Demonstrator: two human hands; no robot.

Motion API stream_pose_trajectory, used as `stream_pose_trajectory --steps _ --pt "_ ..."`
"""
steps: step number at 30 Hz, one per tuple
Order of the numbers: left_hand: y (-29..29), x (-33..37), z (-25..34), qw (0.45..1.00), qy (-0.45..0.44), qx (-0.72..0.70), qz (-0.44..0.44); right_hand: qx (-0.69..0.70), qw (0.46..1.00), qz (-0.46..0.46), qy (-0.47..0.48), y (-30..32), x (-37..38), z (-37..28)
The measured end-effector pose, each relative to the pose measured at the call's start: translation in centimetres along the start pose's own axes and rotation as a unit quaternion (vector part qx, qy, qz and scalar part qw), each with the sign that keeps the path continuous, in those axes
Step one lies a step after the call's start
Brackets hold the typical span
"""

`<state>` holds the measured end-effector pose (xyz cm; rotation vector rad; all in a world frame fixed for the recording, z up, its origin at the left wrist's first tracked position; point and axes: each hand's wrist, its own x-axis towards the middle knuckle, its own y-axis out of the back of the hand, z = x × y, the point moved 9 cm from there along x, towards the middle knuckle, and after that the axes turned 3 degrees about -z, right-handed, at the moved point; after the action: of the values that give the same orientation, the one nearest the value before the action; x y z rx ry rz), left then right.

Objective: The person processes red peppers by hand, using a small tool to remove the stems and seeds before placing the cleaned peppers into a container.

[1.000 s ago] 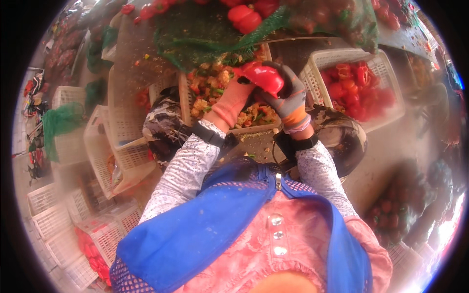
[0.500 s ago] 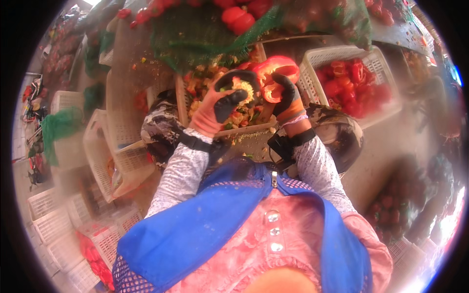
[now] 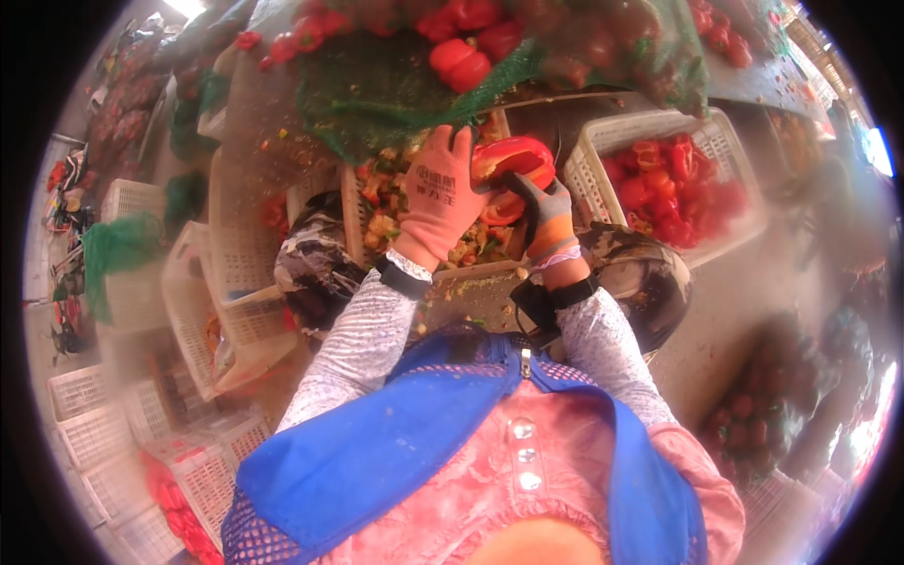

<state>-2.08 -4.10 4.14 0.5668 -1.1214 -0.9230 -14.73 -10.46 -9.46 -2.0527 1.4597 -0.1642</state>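
Note:
A cut red bell pepper point(image 3: 516, 158) shows its hollow inside above a crate of scraps. My right hand point(image 3: 546, 215), in an orange and grey-black glove, grips it from the right, thumb at the opening. Beside its left edge is my left hand point(image 3: 435, 196), in a salmon-coloured glove, its back turned up and its visible fingers stretched away from me. The left palm is hidden; whether it touches the pepper I cannot tell. Beneath both hands, pale seed cores and green and red trimmings point(image 3: 381, 231) fill the crate point(image 3: 353, 215).
At the right stands a white crate point(image 3: 589, 169) of red pepper pieces point(image 3: 664, 179). Ahead, whole red peppers point(image 3: 460, 64) lie on green netting point(image 3: 377, 104). White plastic crates point(image 3: 193, 301) stand at the left, and dark net sacks point(image 3: 753, 405) lie at the lower right.
My left hand held a pale seed core; it has turned back-up, and the core no longer shows. The pepper in my right hand has shifted slightly left and down.

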Motion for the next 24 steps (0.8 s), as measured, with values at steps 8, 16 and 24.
stream_pose_trajectory --steps 8,16,24 --pt "-3.0 0.0 0.8 0.963 -0.108 0.197 -0.147 -0.126 0.991 0.034 -0.031 -0.3 -0.6 -0.5" --pt "1.1 -0.7 -6.4 0.963 0.174 -0.195 -0.071 0.270 0.952 -0.003 -0.143 5.5 3.6 2.0" --pt "-8.0 -7.9 -14.3 0.954 0.204 0.039 -0.216 0.320 0.943 0.060 0.063 12.1 3.7 -6.7"
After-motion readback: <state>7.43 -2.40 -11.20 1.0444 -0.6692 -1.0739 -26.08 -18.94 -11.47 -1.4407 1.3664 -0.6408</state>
